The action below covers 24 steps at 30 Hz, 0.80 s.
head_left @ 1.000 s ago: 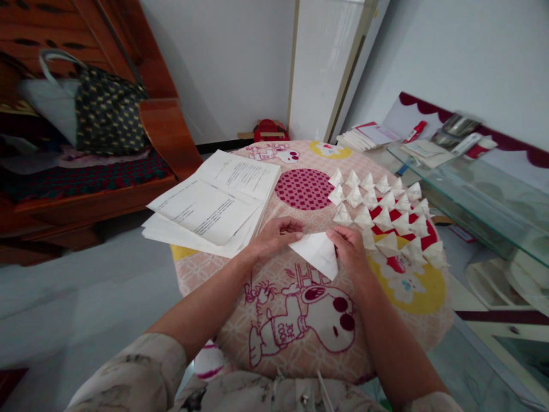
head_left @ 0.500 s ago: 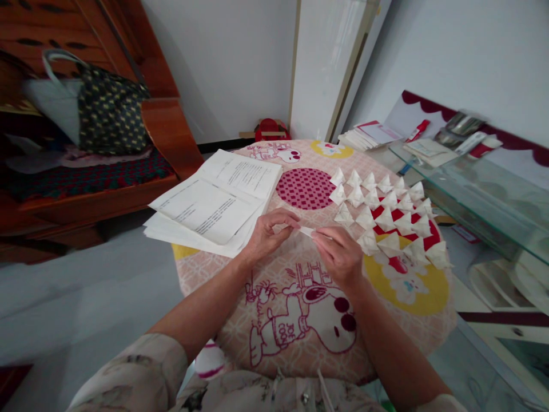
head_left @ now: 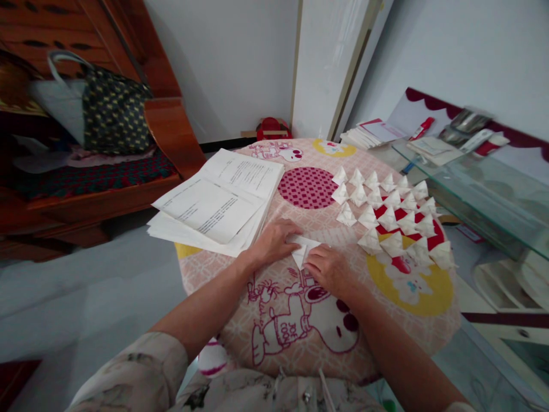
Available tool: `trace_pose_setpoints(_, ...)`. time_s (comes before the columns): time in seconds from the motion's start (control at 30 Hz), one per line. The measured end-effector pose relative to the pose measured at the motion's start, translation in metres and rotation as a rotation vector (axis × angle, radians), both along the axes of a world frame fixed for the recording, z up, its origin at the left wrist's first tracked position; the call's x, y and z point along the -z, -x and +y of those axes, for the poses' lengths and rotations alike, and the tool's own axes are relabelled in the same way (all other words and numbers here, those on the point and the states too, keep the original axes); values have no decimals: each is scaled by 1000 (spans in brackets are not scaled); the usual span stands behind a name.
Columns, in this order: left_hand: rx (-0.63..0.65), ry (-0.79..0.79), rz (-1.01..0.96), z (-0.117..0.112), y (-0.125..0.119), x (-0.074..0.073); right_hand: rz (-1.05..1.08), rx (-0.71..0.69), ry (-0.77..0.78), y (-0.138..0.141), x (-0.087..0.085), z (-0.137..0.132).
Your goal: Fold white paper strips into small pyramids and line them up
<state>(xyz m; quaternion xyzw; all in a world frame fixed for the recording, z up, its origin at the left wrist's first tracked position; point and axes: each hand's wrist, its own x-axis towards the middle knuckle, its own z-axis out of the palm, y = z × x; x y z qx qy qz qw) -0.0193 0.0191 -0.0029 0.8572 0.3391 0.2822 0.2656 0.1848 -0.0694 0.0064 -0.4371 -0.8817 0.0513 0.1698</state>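
A small white folded paper [head_left: 302, 250] lies on the patterned tablecloth [head_left: 240, 320], a pointed corner toward me. My left hand [head_left: 275, 242] grips its left side, thumb and fingertips closed on the edge. From the right, my right hand [head_left: 331, 269] has its curled fingers pressed on the paper's other side. Fingers cover parts of both edges. Farther right stand several rows of small pointed folded-paper pieces [head_left: 388, 218]. To the left of my hands rests a stack of printed sheets [head_left: 214, 197], fanned out and creased.
A glass shelf [head_left: 476, 194] to the right holds a red tube [head_left: 422, 129], metal bowls and papers. Past the table's far right edge is a paper pile [head_left: 369, 135]. On the left, a wooden bench [head_left: 165, 134] bears a dark patterned bag [head_left: 114, 111].
Both hands have come down and closer to me, bringing the folded paper from a thin edge-on view to lying flat on the tablecloth.
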Motion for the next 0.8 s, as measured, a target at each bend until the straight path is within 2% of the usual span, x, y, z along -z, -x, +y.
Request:
trace_pose_setpoints(0.13, 55, -56, 101, 0, 0, 4, 91, 237, -1, -5, 6, 2)
trace_pose_setpoints(0.2, 73, -72, 123, 0, 0, 5, 138, 298, 7, -8, 7, 4)
trace_pose_setpoints(0.8, 103, -133, 211, 0, -3, 3, 242, 322, 97, -17, 8, 12)
